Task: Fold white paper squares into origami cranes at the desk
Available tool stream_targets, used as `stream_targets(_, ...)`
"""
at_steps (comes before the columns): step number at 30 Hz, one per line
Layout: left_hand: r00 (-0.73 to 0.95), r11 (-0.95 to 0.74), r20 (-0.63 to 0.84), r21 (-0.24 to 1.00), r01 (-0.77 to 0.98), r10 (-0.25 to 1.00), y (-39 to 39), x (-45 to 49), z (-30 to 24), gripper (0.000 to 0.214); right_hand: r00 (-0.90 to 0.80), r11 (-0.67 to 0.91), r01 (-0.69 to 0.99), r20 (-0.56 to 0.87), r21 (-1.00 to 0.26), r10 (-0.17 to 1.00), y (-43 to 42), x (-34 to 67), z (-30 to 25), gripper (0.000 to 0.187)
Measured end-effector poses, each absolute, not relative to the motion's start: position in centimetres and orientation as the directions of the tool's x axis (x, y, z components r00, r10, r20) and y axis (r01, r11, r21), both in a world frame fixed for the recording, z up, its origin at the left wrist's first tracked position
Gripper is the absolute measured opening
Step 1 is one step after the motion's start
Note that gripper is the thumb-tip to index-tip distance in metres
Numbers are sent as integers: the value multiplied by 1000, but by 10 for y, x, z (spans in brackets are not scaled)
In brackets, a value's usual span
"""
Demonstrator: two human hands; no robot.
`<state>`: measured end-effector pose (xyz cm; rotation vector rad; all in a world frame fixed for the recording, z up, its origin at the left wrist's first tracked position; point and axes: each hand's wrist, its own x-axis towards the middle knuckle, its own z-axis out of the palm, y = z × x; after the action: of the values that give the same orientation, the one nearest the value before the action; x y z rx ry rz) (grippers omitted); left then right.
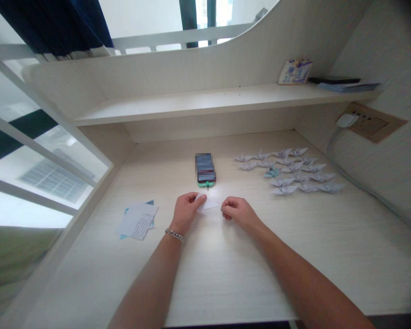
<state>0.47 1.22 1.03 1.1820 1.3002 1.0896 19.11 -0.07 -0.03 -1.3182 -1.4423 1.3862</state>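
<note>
A small white sheet of paper [210, 201] lies on the pale wooden desk [226, 265], pinched between both hands. My left hand [186, 211], with a chain bracelet at the wrist, grips the paper's left edge with curled fingers. My right hand [238, 212] pinches its right edge with thumb and fingers pressed together. Just beyond the paper lies a phone [205, 170] with a green case, face up.
Several folded paper cranes [291, 172] sit in rows at the right. A small stack of paper sheets [137, 220] lies at the left. A shelf [208, 103] runs above the desk. A plug and cable [344, 122] hang at the right wall.
</note>
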Motion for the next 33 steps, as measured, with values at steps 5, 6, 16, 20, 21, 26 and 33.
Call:
stream_targets(5,-87,89,-92,995,-35,992,14,6,7,27,-129,-120,17,-121,-993,984,1,191,1,15)
stream_targets(6,-57,105,-108,993,-48,993,13,9,5,27,-133,-114,1,-113,-993,985,1,189,0,18)
stream_targets(16,200,102,-122,989,107,972,6,18,5,15,-118,-138,-49,-132,-989,984,1,184,-7,22)
stream_targets(20,287,16,-83,974,227,954,3,18,9,13,-190,-127,-5,-123,-992,974,1,184,-7,18)
stream_targets(21,294,4,-80,968,251,952,2,18,10,13,-198,-123,0,-121,-992,973,0,184,-7,17)
stream_targets(26,317,43,-130,962,268,939,3,14,14,13,-195,-148,-46,-137,-988,971,2,187,-2,15)
stream_targets(33,344,47,-147,958,283,927,5,5,14,14,-153,-156,-89,-141,-984,978,6,197,1,12)
